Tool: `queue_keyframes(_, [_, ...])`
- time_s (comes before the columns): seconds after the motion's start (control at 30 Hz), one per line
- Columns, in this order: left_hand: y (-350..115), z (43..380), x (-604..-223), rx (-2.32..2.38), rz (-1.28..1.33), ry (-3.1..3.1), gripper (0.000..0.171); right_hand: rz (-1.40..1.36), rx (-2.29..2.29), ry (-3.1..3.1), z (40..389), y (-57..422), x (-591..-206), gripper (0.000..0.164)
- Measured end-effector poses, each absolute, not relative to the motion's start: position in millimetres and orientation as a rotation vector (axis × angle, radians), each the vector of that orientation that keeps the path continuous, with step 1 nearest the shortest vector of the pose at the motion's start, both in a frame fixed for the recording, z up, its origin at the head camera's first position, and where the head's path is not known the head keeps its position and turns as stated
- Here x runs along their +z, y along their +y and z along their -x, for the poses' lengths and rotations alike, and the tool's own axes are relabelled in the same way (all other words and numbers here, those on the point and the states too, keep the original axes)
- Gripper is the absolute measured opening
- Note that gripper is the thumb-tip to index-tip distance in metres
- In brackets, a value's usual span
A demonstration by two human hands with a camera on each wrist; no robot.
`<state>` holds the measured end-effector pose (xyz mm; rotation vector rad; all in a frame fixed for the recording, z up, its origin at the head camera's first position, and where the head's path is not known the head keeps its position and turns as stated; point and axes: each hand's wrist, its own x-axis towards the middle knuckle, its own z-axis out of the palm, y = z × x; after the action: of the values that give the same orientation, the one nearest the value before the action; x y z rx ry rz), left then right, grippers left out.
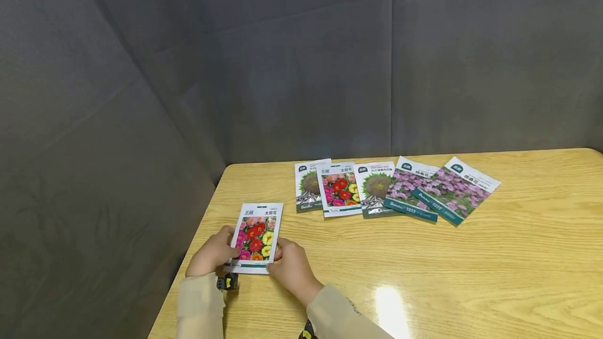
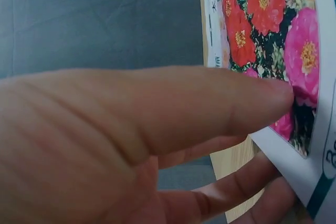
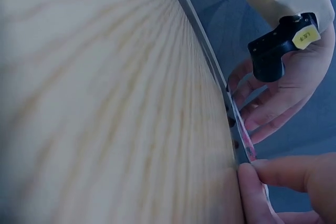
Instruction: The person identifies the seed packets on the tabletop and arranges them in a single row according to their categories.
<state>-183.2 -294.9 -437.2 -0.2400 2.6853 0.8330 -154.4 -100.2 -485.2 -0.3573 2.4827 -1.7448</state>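
A flower seed packet (image 1: 256, 237) with red, pink and yellow blooms is held at the near left of the table. My left hand (image 1: 214, 251) grips its left side; in the left wrist view the thumb (image 2: 252, 98) lies across the printed front and the other fingers are behind. My right hand (image 1: 293, 268) pinches the lower right corner between thumb and fingers. In the right wrist view the packet (image 3: 245, 135) appears nearly edge-on between the left hand (image 3: 294, 87) and the right hand (image 3: 289, 174).
Behind lies an overlapping row of seed packets: a sunflower packet (image 1: 308, 184), a matching red-flower packet (image 1: 340, 190), another sunflower packet (image 1: 377, 187) and two purple-flower packets, one left (image 1: 407, 187), one right (image 1: 457, 190). A dark cloth (image 1: 306, 67) hangs behind the wooden table (image 1: 471, 276).
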Motion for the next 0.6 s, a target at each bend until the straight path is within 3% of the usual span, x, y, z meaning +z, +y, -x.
queue_keyframes(0.27, [-298.6,182.8,-438.7,0.914,0.314,2.622,0.054,0.424,-1.673,2.549,154.2,-102.4,-485.6,0.035])
queue_keyframes(0.5, [-297.2,182.7,-440.7,0.873,0.319,2.661,0.052,0.448,-1.629,2.552,154.3,-102.5,-486.9,0.033])
queue_keyframes(0.6, [-296.5,182.8,-440.8,0.837,0.312,2.691,0.051,0.459,-1.613,2.561,154.5,-102.5,-486.8,0.024])
